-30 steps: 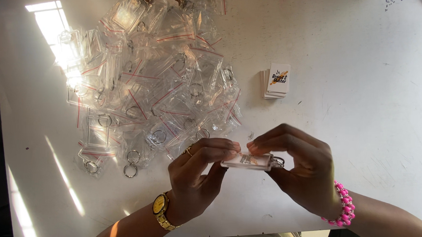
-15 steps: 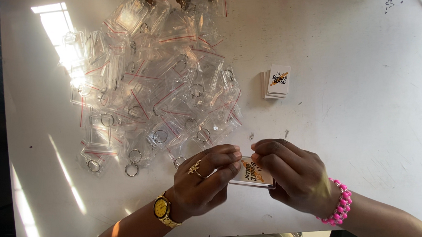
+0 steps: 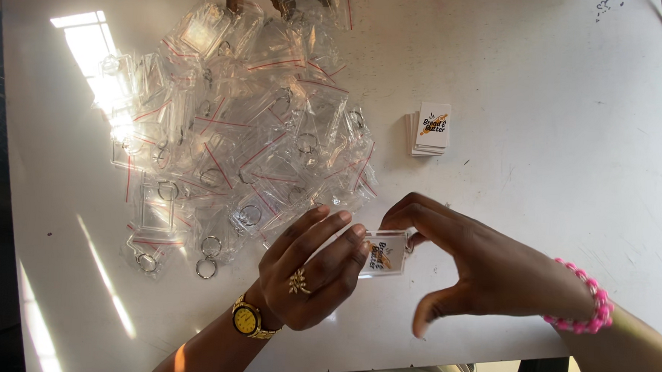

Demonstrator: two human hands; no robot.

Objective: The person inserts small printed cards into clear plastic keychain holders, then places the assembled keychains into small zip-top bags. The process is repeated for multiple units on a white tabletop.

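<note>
A clear rectangular plastic keychain (image 3: pixel 388 252) with a printed white card inside sits between both my hands, just above the white table (image 3: pixel 546 107). My left hand (image 3: pixel 313 269), with a gold ring and a gold watch, grips its left edge with the fingertips. My right hand (image 3: pixel 485 271), with a pink bead bracelet on the wrist, pinches its right end by the ring with thumb and forefinger. A big heap of clear keychains in small plastic bags (image 3: pixel 228 128) lies to the upper left of my hands.
A small stack of printed white cards (image 3: pixel 429 128) lies on the table beyond my hands. Several loose key rings (image 3: pixel 208 256) lie at the heap's near edge. A strong patch of sunlight falls on the table's left side. The table's front edge runs just below my hands.
The keychain has turned from edge-on to flat, so its printed card now faces up. My right hand has opened out, with the thumb dropped downward.
</note>
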